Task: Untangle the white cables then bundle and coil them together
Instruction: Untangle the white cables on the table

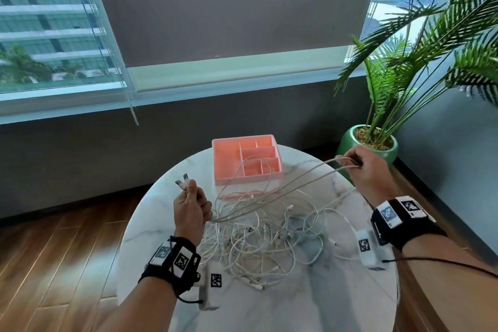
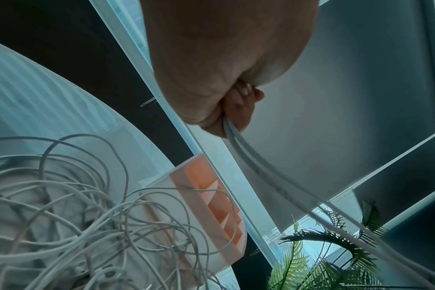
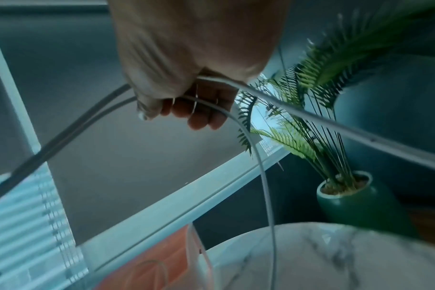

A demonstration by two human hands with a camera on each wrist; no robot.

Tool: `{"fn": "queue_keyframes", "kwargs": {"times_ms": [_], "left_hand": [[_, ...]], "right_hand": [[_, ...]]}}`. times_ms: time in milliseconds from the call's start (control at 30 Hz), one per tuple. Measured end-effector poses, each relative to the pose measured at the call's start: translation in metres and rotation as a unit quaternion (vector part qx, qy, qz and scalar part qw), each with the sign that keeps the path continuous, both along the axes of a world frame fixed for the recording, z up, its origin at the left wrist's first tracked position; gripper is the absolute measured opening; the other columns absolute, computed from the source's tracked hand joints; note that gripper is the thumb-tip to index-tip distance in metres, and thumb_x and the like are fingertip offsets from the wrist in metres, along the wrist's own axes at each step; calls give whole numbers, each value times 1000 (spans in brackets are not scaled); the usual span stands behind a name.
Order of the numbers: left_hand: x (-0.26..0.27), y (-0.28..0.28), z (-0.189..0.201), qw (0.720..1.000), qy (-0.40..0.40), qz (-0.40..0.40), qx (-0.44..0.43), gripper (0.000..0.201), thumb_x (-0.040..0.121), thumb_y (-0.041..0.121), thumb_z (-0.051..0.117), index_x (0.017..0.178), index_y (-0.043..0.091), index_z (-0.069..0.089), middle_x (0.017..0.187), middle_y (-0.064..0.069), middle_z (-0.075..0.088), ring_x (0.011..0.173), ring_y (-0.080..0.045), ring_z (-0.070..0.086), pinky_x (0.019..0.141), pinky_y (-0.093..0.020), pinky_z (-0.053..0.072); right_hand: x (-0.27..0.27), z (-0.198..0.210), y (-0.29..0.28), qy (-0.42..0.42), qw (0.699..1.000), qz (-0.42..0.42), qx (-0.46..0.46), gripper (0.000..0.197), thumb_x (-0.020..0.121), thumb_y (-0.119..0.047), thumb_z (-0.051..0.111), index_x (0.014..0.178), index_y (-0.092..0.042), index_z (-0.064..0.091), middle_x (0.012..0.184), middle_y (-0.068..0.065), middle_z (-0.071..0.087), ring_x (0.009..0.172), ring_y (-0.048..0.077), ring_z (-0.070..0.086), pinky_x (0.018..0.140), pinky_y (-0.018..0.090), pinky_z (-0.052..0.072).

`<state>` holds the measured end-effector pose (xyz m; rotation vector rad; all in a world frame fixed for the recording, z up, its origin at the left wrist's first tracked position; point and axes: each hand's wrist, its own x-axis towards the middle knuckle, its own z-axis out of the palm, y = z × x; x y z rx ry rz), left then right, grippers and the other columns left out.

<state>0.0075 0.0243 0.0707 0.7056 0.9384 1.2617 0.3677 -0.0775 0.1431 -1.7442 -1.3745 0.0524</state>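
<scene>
A tangle of white cables (image 1: 258,234) lies in the middle of the round marble table (image 1: 323,302). My left hand (image 1: 190,205) is raised at the heap's left and grips two cable ends, their USB plugs (image 1: 182,180) sticking up above the fist. Two strands (image 1: 291,183) run taut from that fist across to my right hand (image 1: 361,167), which grips them high at the table's right edge. The left wrist view shows the two cables (image 2: 251,162) leaving the curled left hand (image 2: 236,109). In the right wrist view the strands (image 3: 256,157) loop through the right hand (image 3: 199,102).
A pink compartment tray (image 1: 223,162) stands at the table's far side, and one cable loop reaches over its front compartments. A potted palm in a green pot (image 1: 347,143) stands on the floor at the right. Window and wall lie behind; wooden floor surrounds the table.
</scene>
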Motion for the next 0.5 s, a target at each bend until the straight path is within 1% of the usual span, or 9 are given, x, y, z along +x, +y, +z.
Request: {"fn": "queue_keyframes", "kwargs": {"times_ms": [67,100,133,200,267,333,400,467,500], "left_hand": [[-3,1,-3,1000,8,3,-10,46,107,35,41,66,17,40,52,4,24,38,-8,19,40,-15,18],[-6,1,-4,1000,9,6,-16,45,107,36,41,66,17,40,52,4,24,38,-8,20,39,-15,18],[-9,2,-6,1000,8,7,-21,45,107,36,41,66,17,40,53,4,24,39,-8,20,39,-16,18],[-12,2,-8,1000,5,3,-23,45,107,37,40,67,17,41,54,3,24,40,-9,20,39,-16,19],[-10,0,-9,1000,4,-7,-18,46,107,37,40,67,17,40,53,3,24,40,-9,20,39,-16,19],[-4,-3,-11,1000,15,-18,-11,48,107,39,39,65,15,39,53,2,23,40,-10,19,40,-16,19],[0,-5,-13,999,25,-24,-10,50,107,41,38,65,14,39,53,2,23,40,-10,19,41,-16,20],[2,-5,-17,999,26,-29,-21,50,106,44,37,65,15,38,53,2,23,40,-9,19,41,-16,19],[3,-5,-18,999,30,-33,-23,50,106,45,37,65,15,38,52,2,23,40,-10,19,40,-17,19]], "right_hand": [[14,-4,-6,-16,997,11,-78,45,78,-52,76,61,-15,55,50,-6,50,46,9,40,48,27,35],[24,-9,-10,-16,991,12,-129,53,71,-59,77,57,-14,53,46,-6,46,44,10,36,47,29,34],[35,-14,-17,-23,982,10,-188,59,65,-64,79,54,-14,51,44,-6,44,44,11,36,48,29,33],[54,-27,-32,-57,951,-11,-303,63,58,-70,79,52,-14,52,43,-6,48,46,13,45,51,28,34],[68,-38,-49,-103,927,-70,-353,59,64,-71,76,53,-17,55,47,-5,56,52,17,56,50,28,36],[80,-38,-63,-126,927,-153,-318,54,77,-64,71,54,-17,58,48,-1,57,54,23,58,50,29,41],[93,-30,-73,-102,936,-236,-239,55,86,-59,64,59,-12,60,53,7,58,57,32,58,57,35,50],[104,-22,-80,-70,939,-283,-183,56,91,-53,61,60,-7,57,57,13,57,63,38,55,60,38,50],[106,-23,-83,-70,939,-285,-179,56,92,-51,60,59,-6,55,57,14,55,62,39,53,60,39,49]]}}
